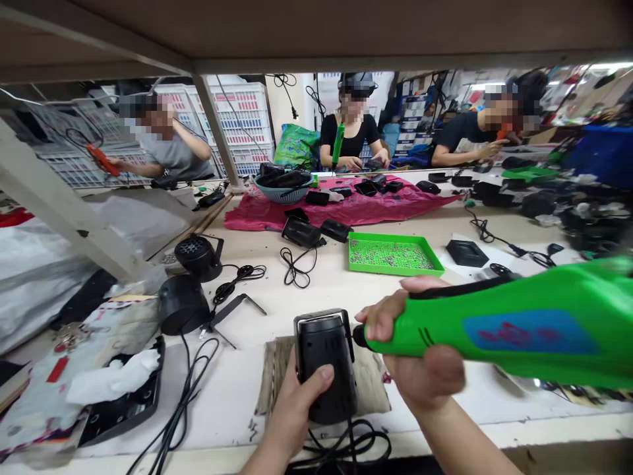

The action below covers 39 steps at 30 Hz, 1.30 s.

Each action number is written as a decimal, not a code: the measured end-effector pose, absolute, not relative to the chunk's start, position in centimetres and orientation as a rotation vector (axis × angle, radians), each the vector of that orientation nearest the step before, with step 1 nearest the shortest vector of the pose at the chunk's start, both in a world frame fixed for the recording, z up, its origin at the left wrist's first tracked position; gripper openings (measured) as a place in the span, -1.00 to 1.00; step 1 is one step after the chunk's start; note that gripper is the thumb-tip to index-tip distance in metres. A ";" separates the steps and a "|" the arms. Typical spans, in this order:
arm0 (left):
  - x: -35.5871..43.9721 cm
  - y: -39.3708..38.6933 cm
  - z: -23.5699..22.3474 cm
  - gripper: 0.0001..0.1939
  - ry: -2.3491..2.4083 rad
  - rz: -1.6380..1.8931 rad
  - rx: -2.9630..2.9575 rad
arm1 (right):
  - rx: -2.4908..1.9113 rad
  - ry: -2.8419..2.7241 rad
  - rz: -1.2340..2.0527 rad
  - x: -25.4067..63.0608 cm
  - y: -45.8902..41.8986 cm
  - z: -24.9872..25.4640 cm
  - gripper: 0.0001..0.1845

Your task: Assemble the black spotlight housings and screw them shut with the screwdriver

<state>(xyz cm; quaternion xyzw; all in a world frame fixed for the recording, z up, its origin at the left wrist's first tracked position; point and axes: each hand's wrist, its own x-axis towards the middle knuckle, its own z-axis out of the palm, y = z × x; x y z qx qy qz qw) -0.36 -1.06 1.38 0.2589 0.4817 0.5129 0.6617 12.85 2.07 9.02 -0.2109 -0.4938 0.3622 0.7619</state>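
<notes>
My left hand (297, 409) grips a black cylindrical housing (326, 376), thumb across its front. A black U-shaped bracket (321, 313) fits around the housing's top and sides. The housing rests over a folded grey-brown cloth (372, 379), and its black cable (366, 439) lies coiled at the front edge. My right hand (415, 349) is wrapped around a bright green electric screwdriver (475, 323), held sideways. Its black tip points left at the right side of the bracket; whether it touches a screw there is hidden.
A green tray (395, 270) of small screws stands behind. On the left are black housings (182, 305), a loose bracket (237, 307) and cables (190, 389). Farther back, pink plastic sheeting (257, 212) bears a blue basket (285, 192). Several people sit opposite; a shelf (316, 64) hangs overhead.
</notes>
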 end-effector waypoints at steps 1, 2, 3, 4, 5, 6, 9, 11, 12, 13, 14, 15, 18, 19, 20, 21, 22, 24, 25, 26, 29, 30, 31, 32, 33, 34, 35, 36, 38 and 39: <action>-0.3 -1.1 1.4 -0.37 1.101 1.164 0.598 | -0.460 -1.079 0.798 12.7 2.3 8.8 -0.52; -0.3 -1.0 1.3 -0.36 1.111 1.168 0.606 | -0.457 -1.073 0.799 12.6 2.4 8.6 -0.52; -0.3 -1.0 1.3 -0.36 1.117 1.170 0.602 | -0.451 -1.058 0.786 12.6 2.4 8.6 -0.53; -0.3 -0.9 1.3 -0.36 1.120 1.171 0.589 | -0.447 -1.039 0.765 12.6 2.5 8.7 -0.53; -0.2 -0.9 1.4 -0.36 1.125 1.169 0.573 | -0.445 -1.022 0.737 12.6 2.5 8.9 -0.52; -0.2 -0.8 1.4 -0.36 1.130 1.164 0.565 | -0.441 -1.009 0.704 12.6 2.5 9.1 -0.51; -0.1 -0.8 1.4 -0.32 1.101 1.170 0.628 | -0.441 -1.020 0.672 12.5 2.9 9.2 -0.50; -0.1 -0.7 1.4 -0.31 1.074 1.159 0.650 | -0.476 -1.023 0.727 12.3 3.3 8.8 -0.53; -0.1 -0.7 1.4 -0.31 1.069 1.155 0.632 | -0.498 -1.016 0.763 12.3 3.4 8.6 -0.53; -0.1 -0.6 1.4 -0.32 1.072 1.151 0.601 | -0.511 -1.004 0.787 12.3 3.5 8.5 -0.52; -0.2 -0.5 1.4 -0.32 1.081 1.150 0.569 | -0.514 -0.990 0.796 12.4 3.5 8.5 -0.50; -0.2 -0.4 1.4 -0.33 1.091 1.153 0.546 | -0.507 -0.979 0.789 12.5 3.5 8.6 -0.48; -0.1 -0.2 1.6 -0.35 1.104 1.171 0.556 | -0.474 -0.969 0.740 12.8 3.3 9.4 -0.46; 0.0 -0.2 1.6 -0.35 1.101 1.175 0.566 | -0.474 -0.969 0.739 12.8 3.3 9.6 -0.47; 0.0 -0.2 1.5 -0.35 1.096 1.180 0.574 | -0.474 -0.973 0.746 12.8 3.3 9.7 -0.47; 0.1 -0.3 1.5 -0.34 1.091 1.188 0.585 | -0.476 -0.979 0.757 12.7 3.4 9.7 -0.47; 0.2 -0.3 1.3 -0.34 1.090 1.194 0.594 | -0.479 -0.984 0.764 12.6 3.5 9.6 -0.47; 0.3 -0.5 1.0 -0.33 1.103 1.201 0.611 | -0.475 -0.997 0.759 12.2 3.8 9.1 -0.50; 0.3 -0.5 0.8 -0.32 1.111 1.210 0.617 | -0.467 -1.003 0.746 12.0 3.9 8.9 -0.51; 0.3 -0.6 0.7 -0.31 1.118 1.222 0.617 | -0.460 -1.004 0.729 11.9 4.1 8.6 -0.53; 0.4 -0.8 0.4 -0.29 1.134 1.270 0.595 | -0.453 -0.965 0.704 11.7 4.3 8.1 -0.54; 0.4 -0.9 0.4 -0.29 1.136 1.280 0.583 | -0.456 -0.934 0.713 11.7 4.4 8.0 -0.54; 0.4 -0.9 0.4 -0.31 1.139 1.280 0.570 | -0.459 -0.909 0.727 11.7 4.5 7.9 -0.54; 0.5 -0.9 0.5 -0.33 1.140 1.275 0.563 | -0.459 -0.897 0.736 11.7 4.5 7.8 -0.53; 0.4 -0.9 0.5 -0.36 1.140 1.272 0.568 | -0.455 -0.904 0.737 11.7 4.6 7.7 -0.53; 0.4 -0.8 0.5 -0.40 1.140 1.273 0.585 | -0.448 -0.918 0.732 11.8 4.6 7.6 -0.54; 0.4 -0.7 0.5 -0.43 1.140 1.277 0.612 | -0.438 -0.942 0.725 11.8 4.5 7.6 -0.54; 0.3 -0.6 0.6 -0.45 1.138 1.275 0.641 | -0.431 -0.968 0.722 12.0 4.3 7.7 -0.55; 0.2 -0.4 0.7 -0.45 1.118 1.249 0.673 | -0.435 -0.997 0.723 12.4 3.8 8.1 -0.53; 0.2 -0.3 0.8 -0.43 1.107 1.222 0.671 | -0.442 -1.006 0.717 12.7 3.3 8.5 -0.51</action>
